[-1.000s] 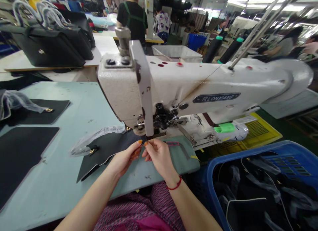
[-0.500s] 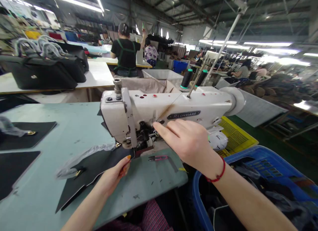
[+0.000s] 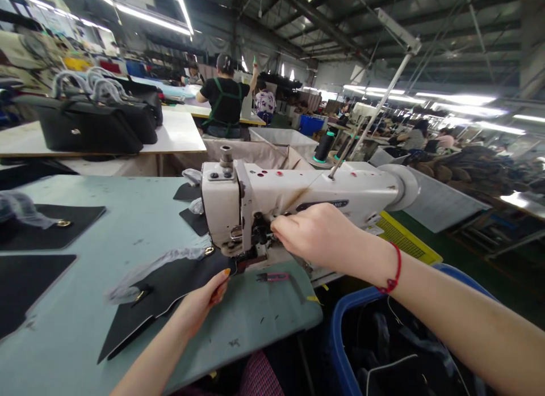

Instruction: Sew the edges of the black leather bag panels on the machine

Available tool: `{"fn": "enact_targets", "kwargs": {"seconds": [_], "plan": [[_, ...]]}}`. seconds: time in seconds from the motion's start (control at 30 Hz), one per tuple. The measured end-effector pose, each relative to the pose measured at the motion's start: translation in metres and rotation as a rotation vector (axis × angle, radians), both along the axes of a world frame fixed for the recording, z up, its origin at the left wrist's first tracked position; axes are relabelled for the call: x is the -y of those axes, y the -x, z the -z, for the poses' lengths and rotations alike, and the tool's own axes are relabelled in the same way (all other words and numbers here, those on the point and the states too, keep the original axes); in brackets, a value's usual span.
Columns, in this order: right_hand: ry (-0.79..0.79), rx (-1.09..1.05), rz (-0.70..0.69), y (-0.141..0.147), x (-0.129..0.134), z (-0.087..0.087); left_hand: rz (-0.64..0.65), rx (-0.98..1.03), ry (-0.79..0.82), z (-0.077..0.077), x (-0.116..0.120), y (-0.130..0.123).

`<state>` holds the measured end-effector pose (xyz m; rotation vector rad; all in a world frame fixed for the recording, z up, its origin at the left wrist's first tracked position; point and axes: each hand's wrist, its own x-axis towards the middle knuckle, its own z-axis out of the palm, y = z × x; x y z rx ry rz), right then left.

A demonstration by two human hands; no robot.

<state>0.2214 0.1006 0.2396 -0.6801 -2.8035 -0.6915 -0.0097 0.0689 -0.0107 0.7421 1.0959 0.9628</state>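
My left hand (image 3: 208,298) grips the near edge of a black bag panel (image 3: 172,279), thumb on top, just left of the needle area. The panel lies on the pale green table with a plastic-wrapped handle (image 3: 159,262) and gold rings on it. Its far end reaches under the head of a white sewing machine (image 3: 276,180). My right hand (image 3: 321,237) is closed in a pinch against the machine's front, beside the dark tension parts (image 3: 259,228). What its fingertips hold is hidden or too thin to see. Pink-handled thread snips (image 3: 273,277) lie below it.
Other black panels (image 3: 63,231) lie at the left of the table (image 3: 140,209). A blue basket (image 3: 340,328) with black pieces stands at the right, near a yellow crate (image 3: 404,243). Finished black bags (image 3: 91,123) and a co-worker (image 3: 225,95) are behind.
My right hand's extended index finger has curled into a pinch near the tension parts. The left hand stays on the panel. The view has shifted slightly.
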Motion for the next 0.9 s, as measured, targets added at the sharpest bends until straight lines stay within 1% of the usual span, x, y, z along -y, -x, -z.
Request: {"fn": "enact_targets", "kwargs": {"seconds": [0.17, 0.3, 0.47, 0.6, 0.73, 0.8, 0.9], "plan": [[0.024, 0.085, 0.016, -0.017, 0.002, 0.007, -0.025, 0.022, -0.029, -0.003, 0.003, -0.004], [0.049, 0.07, -0.005, -0.019, 0.002, 0.015, -0.018, 0.01, -0.024, 0.0, 0.001, -0.003], [-0.032, 0.033, 0.045, -0.02, -0.004, 0.023, -0.04, 0.013, -0.011, 0.005, 0.0, -0.001], [-0.099, -0.006, 0.069, -0.028, -0.007, 0.019, -0.005, 0.021, -0.012, 0.002, 0.002, -0.002], [-0.149, -0.033, 0.095, -0.033, -0.006, 0.012, -0.003, 0.034, -0.032, -0.001, 0.003, -0.004], [-0.177, -0.08, 0.1, -0.033, -0.006, 0.012, -0.016, 0.041, -0.024, -0.002, 0.003, -0.004], [-0.175, -0.177, 0.104, -0.032, -0.006, 0.014, -0.022, 0.046, -0.011, -0.002, 0.004, -0.004]]}}
